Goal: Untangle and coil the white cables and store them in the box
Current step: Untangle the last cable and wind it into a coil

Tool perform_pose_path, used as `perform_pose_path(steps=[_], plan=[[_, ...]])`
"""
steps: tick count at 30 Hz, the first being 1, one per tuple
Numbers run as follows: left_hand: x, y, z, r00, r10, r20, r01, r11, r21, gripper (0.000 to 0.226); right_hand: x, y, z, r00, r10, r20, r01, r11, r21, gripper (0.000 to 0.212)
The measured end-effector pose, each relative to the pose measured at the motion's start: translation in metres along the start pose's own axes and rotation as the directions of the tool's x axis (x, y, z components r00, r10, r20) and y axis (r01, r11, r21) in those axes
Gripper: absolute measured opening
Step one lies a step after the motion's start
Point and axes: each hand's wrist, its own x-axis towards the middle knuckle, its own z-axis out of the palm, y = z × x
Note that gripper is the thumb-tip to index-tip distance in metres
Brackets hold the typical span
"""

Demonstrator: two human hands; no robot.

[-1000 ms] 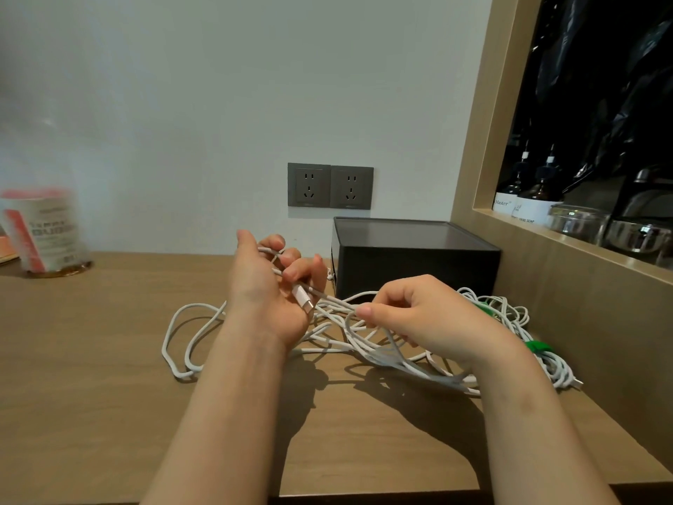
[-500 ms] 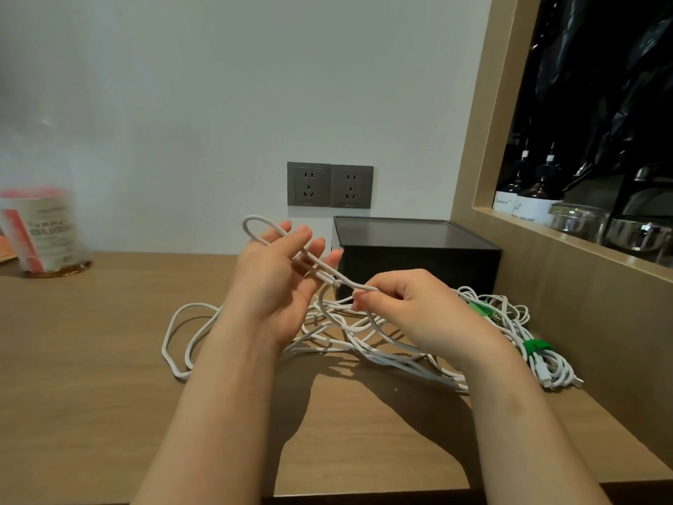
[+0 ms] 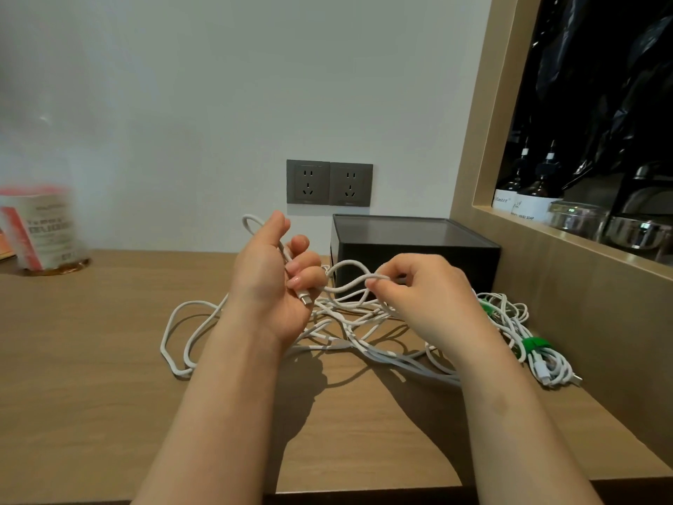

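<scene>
Where cables (image 3: 346,322) sprawl, box (image 3: 411,260) and sockets (image 3: 329,182) stand behind.

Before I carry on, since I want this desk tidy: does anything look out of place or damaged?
Yes: the white cables lie in a loose tangle on the desk in front of the black box. Nothing looks spilled or broken.

The cables (image 3: 349,313) lie mid-frame on the table (image 3: 91,359), with the box (image 3: 415,256) just behind them, right of centre. A tied bundle (image 3: 546,366) lies further right. A canister (image 3: 40,227) stands at the far left.
</scene>
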Motion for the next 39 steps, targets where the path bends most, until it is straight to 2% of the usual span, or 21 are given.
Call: perform_pose_path(steps=[5,8,10,13,18,20,22,24,29,32,34,36,38,39], plan=[[-0.001,-0.001,0.001,0.991,0.135,-0.004,-0.127,0.940,0.317,0.017,0.000,-0.001,-0.008,0.988,0.022,-0.150,0.001,0.989,0.151,0.015],[-0.002,-0.001,0.001,0.989,0.129,0.073,-0.148,0.879,0.453,0.018,0.001,-0.002,-0.009,0.987,0.033,-0.159,0.003,0.975,0.221,0.021],[-0.002,-0.003,0.000,0.984,0.124,0.128,-0.175,0.801,0.572,0.023,0.001,-0.005,-0.007,0.991,0.039,-0.130,0.004,0.950,0.313,0.030],[0.000,-0.007,-0.002,0.970,0.164,0.180,-0.243,0.628,0.739,0.027,-0.001,-0.009,-0.008,0.994,0.071,-0.086,-0.024,0.890,0.456,0.039],[0.004,-0.007,-0.007,0.926,0.315,0.211,-0.342,0.457,0.821,0.025,-0.003,-0.014,-0.011,0.996,0.083,0.012,-0.073,0.790,0.609,0.034],[0.002,-0.006,-0.008,0.919,0.295,0.260,-0.371,0.431,0.822,0.025,-0.004,-0.013,-0.012,0.997,0.069,0.027,-0.070,0.768,0.636,0.026],[-0.001,-0.007,-0.009,0.925,0.216,0.314,-0.376,0.378,0.846,0.025,-0.004,-0.013,-0.012,0.999,0.043,0.029,-0.051,0.754,0.655,0.025],[-0.004,-0.009,-0.009,0.916,0.131,0.379,-0.401,0.268,0.876,0.032,-0.005,-0.012,-0.012,0.999,0.012,0.031,-0.030,0.742,0.670,0.032],[-0.006,-0.011,-0.006,0.842,0.058,0.537,-0.524,-0.156,0.838,0.039,-0.004,-0.012,-0.008,1.000,-0.004,0.012,-0.005,0.764,0.645,0.038],[-0.001,-0.014,-0.009,0.855,0.119,0.504,-0.448,-0.320,0.835,0.033,-0.002,-0.011,-0.008,1.000,0.021,0.008,-0.021,0.739,0.674,0.033],[0.001,-0.015,-0.011,0.861,0.178,0.476,-0.394,-0.358,0.847,0.021,-0.002,-0.010,-0.009,0.999,0.039,0.014,-0.038,0.711,0.702,0.028],[0.003,-0.014,-0.012,0.858,0.200,0.473,-0.395,-0.330,0.857,0.009,-0.001,-0.009,-0.012,0.997,0.070,0.034,-0.072,0.675,0.734,0.025],[0.003,-0.012,-0.011,0.865,0.227,0.448,-0.405,-0.212,0.889,0.009,-0.001,-0.007,-0.015,0.993,0.100,0.068,-0.117,0.650,0.751,0.026],[0.003,-0.011,-0.010,0.869,0.238,0.433,-0.412,-0.135,0.901,0.011,-0.002,-0.007,-0.017,0.991,0.105,0.088,-0.136,0.678,0.722,0.025]])
